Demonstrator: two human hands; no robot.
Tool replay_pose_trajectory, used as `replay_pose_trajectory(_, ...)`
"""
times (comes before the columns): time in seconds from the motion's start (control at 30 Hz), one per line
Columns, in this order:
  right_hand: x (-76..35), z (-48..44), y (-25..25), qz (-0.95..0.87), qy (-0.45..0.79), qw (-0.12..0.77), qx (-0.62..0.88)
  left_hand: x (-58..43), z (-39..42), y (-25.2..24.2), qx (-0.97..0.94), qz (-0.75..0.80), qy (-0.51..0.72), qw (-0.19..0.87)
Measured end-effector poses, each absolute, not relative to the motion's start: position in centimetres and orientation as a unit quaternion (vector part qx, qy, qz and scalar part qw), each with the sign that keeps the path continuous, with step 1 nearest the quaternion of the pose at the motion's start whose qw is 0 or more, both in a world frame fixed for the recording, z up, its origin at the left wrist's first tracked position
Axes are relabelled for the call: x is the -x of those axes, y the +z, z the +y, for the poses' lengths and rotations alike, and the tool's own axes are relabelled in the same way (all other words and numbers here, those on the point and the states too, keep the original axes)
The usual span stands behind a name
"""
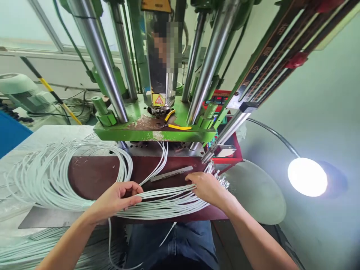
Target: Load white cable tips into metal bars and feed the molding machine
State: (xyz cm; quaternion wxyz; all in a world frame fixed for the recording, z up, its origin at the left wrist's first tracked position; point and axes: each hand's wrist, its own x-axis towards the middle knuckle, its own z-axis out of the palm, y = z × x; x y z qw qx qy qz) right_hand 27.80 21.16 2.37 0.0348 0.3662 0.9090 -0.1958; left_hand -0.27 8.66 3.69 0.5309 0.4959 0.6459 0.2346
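A bundle of several white cables (165, 200) lies across a dark brown work plate (92, 174), looping out to the left. My left hand (116, 198) is closed on the bundle, fingers curled over the strands. My right hand (206, 187) rests on the right part of the same bundle, its fingers pinched on the cables near their metal-tipped ends (222, 180). A flat grey metal bar (171, 173) lies on the plate just behind the hands.
A green press machine (154, 125) with steel columns (97, 60) stands directly behind the plate. A bright gooseneck lamp (308, 176) shines at the right. More white cables (33, 247) hang at the lower left. A red control box (225, 150) sits behind on the right.
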Motion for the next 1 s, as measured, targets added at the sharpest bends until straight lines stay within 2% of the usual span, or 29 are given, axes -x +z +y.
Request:
replay_pose_trajectory(0.07, -29.0, 21.5, 3.3, 0.905, -0.162, 0.02, -0.393, -0.3, 8.8, 4.0, -0.53, 0.646, 0.205, 0.509)
replay_pose_trajectory(0.17, -30.8, 20.7, 5.2, 0.914, -0.12, -0.089, -0.378, -2.1, 9.2, 4.9, -0.564, 0.613, 0.171, 0.526)
replay_pose_trajectory(0.23, -31.6, 20.1, 6.2, 0.917, -0.105, -0.116, -0.367, -3.7, 9.7, 5.6, -0.584, 0.584, 0.147, 0.545)
replay_pose_trajectory(0.37, -33.5, 20.6, 6.7, 0.906, -0.237, -0.023, -0.35, -5.8, 10.7, 6.3, -0.62, 0.591, 0.127, 0.5)
replay_pose_trajectory(0.47, -34.7, 21.4, 6.7, 0.874, -0.314, -0.073, -0.364, -6.1, 11.0, 6.1, -0.621, 0.594, 0.122, 0.496)
replay_pose_trajectory(0.57, -34.0, 20.4, 6.2, 0.893, -0.231, -0.16, -0.352, -6.7, 10.2, 5.7, -0.61, 0.568, 0.113, 0.541)
replay_pose_trajectory(0.67, -31.6, 17.8, 4.6, 0.942, -0.139, -0.163, -0.258, -9.6, 8.8, 4.8, -0.584, 0.495, 0.134, 0.629)
replay_pose_trajectory(0.8, -29.3, 15.9, 3.0, 0.966, -0.122, -0.187, -0.128, -15.0, 7.4, 2.4, -0.491, 0.426, 0.232, 0.724)
replay_pose_trajectory(0.9, -29.9, 17.7, 3.3, 0.922, -0.176, -0.299, -0.17, -16.9, 6.9, 0.4, -0.416, 0.447, 0.262, 0.747)
replay_pose_trajectory(1.0, -31.6, 20.4, 3.6, 0.809, -0.344, -0.363, -0.308, -16.7, 6.6, -0.9, -0.393, 0.433, 0.255, 0.77)
